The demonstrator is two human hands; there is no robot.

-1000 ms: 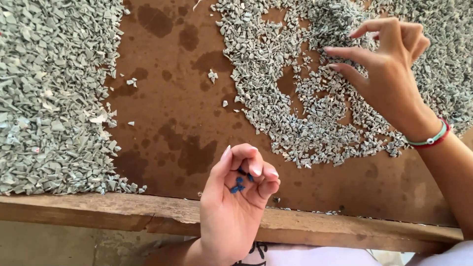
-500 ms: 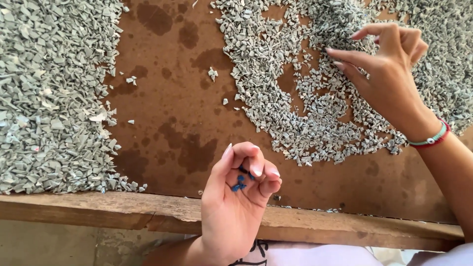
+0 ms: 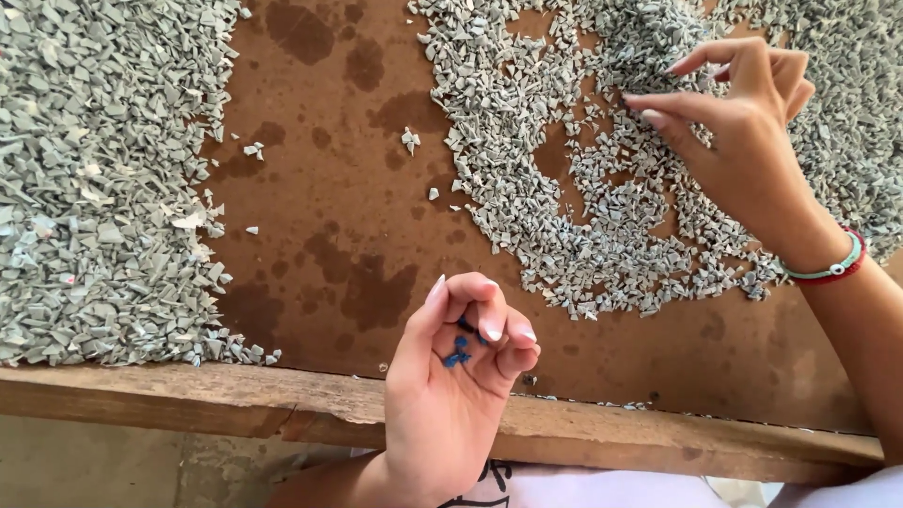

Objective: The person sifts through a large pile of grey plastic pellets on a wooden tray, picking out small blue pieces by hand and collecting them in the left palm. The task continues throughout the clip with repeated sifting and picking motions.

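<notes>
My left hand [image 3: 458, 386] hovers over the board's near edge, palm up and fingers curled around a few small blue chips [image 3: 458, 356]. My right hand [image 3: 743, 132] reaches over the right-hand spread of grey plastic chips [image 3: 583, 188], thumb and fingers close together just above them; whether a chip sits between the fingertips I cannot tell. A green and red bracelet [image 3: 828, 268] circles that wrist.
A thick pile of grey chips [image 3: 94, 169] covers the left of the stained brown board [image 3: 329, 207]. A few stray chips [image 3: 410, 139] lie on the bare middle strip. A worn wooden rail [image 3: 235, 404] runs along the board's near edge.
My right hand has shifted slightly down and left over the chips, fingers drawing closer together. My left hand has stayed put with the blue chips.
</notes>
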